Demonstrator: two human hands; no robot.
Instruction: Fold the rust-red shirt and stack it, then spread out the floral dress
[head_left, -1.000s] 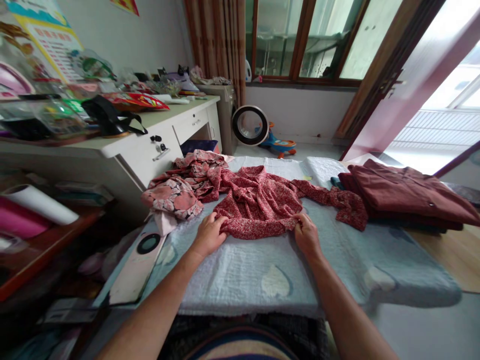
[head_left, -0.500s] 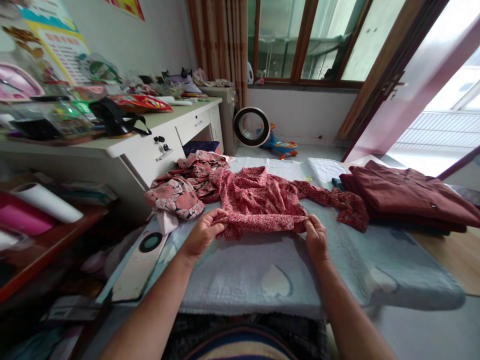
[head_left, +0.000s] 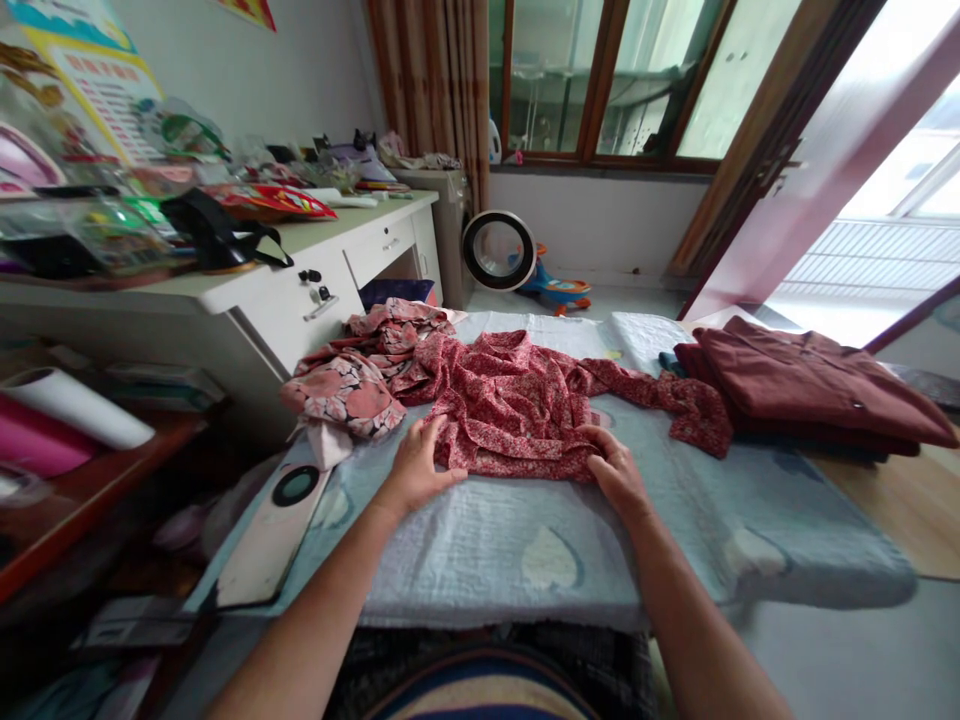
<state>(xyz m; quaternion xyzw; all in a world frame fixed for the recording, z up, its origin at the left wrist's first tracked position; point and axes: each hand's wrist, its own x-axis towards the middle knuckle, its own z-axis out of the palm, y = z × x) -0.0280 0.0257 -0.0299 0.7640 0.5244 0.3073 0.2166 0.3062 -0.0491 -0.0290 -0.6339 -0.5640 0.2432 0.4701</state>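
Observation:
A red floral shirt [head_left: 517,390] lies crumpled on the cloth-covered table [head_left: 487,570], its collar away from me and one sleeve stretched to the right. At the lower left corner of its hem is my left hand [head_left: 416,472], open, thumb spread from the fingers that touch the fabric. My right hand [head_left: 619,475] rests at the lower right corner, its fingers curved over the cloth edge and the thumb a little apart. The hem lies folded in a band between both hands. Against the shirt's left side sits a bunched pink garment with large flowers [head_left: 352,390].
Folded dark red clothes [head_left: 810,385] are stacked at the right. A pale flat board with a dark ring [head_left: 277,530] lies at the table's left edge. Beyond stand a cluttered white desk [head_left: 300,300], a washing machine with its round door [head_left: 499,250] open, and a blue ride-on toy [head_left: 559,288].
The hem, stretched taut between both hands before, now lies slack on the table. My left hand has let go and spread its fingers; my right hand has moved slightly inward and loosened.

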